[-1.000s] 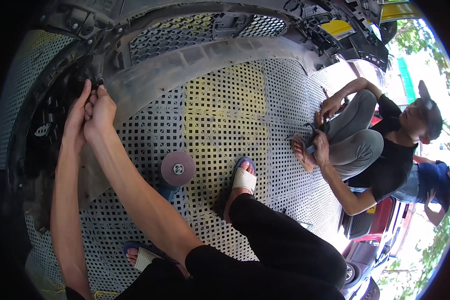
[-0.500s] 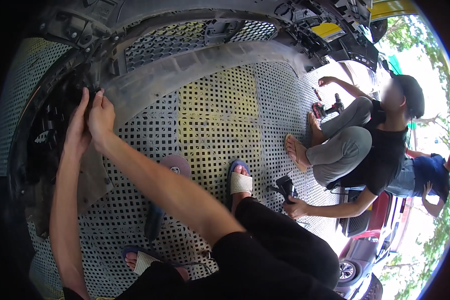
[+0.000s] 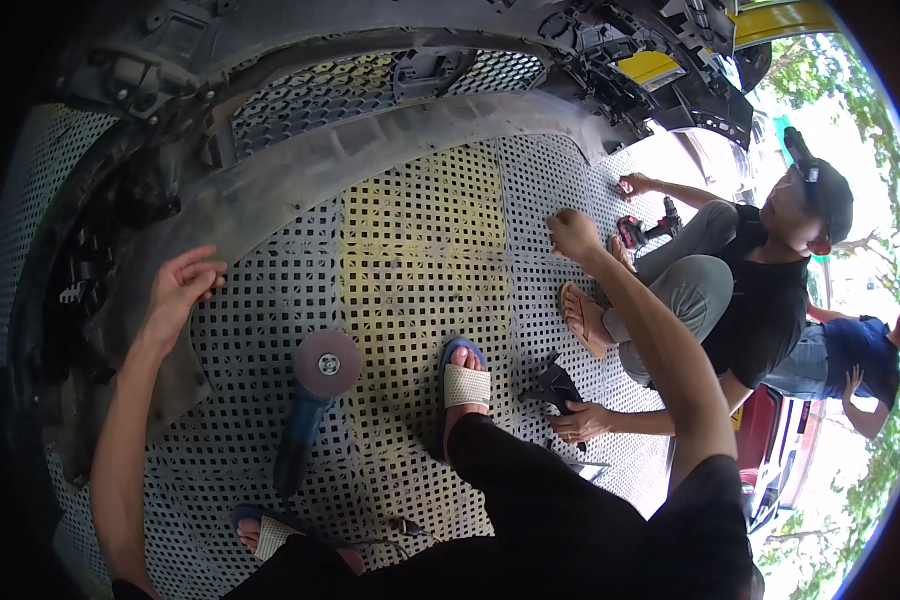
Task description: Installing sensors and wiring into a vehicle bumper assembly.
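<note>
A large dark plastic car bumper (image 3: 300, 180) with mesh grilles arches across the far side and down the left. My left hand (image 3: 183, 292) is beside its lower edge, fingers loosely bent and apart, with nothing visible in it. Well off to the right, my right hand (image 3: 574, 236) is raised above the floor with its fingers curled closed. Whatever it may hold is hidden. An angle grinder (image 3: 304, 425) with a brownish disc lies on the floor between my arms, touched by neither hand.
A co-worker (image 3: 760, 270) squats at the right, one hand on a black object (image 3: 560, 385). A red and black cordless drill (image 3: 650, 226) stands near that person's feet. Perforated tiles (image 3: 420, 240) cover the floor. Another person (image 3: 850, 350) and a red car (image 3: 760, 430) are behind.
Both hands have left the bumper's left inner side, where they were together. My right hand swung far right; my left moved down slightly. The grinder is now fully exposed.
</note>
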`<state>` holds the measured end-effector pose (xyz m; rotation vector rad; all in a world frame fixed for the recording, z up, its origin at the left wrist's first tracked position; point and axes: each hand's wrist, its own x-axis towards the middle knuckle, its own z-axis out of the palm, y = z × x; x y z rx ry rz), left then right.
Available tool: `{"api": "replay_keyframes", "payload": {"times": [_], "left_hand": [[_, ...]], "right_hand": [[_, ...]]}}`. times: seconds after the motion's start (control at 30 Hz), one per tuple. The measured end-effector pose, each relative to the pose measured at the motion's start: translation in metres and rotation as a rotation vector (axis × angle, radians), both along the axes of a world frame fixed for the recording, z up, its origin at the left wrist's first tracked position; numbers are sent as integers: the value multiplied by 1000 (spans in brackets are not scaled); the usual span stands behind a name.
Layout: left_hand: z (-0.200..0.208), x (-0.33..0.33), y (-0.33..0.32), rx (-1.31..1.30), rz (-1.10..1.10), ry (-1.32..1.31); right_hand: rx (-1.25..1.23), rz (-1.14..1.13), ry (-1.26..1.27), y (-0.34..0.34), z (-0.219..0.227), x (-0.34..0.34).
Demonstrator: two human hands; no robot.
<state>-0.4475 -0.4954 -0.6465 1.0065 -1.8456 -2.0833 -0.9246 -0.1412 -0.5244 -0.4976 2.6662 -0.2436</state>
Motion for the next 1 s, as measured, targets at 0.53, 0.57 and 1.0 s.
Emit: {"api": "replay_keyframes", "payload": {"times": [0.53, 0.57, 1.0], "left_hand": [[51, -85, 40, 20, -304, -202], [54, -81, 40, 17, -338, -205], [94, -32, 101, -197, -355, -325]], "right_hand": [[138, 377, 204, 94, -96, -92], [142, 463, 191, 83, -115, -99], [-344, 367, 67, -20, -168, -20]]}}
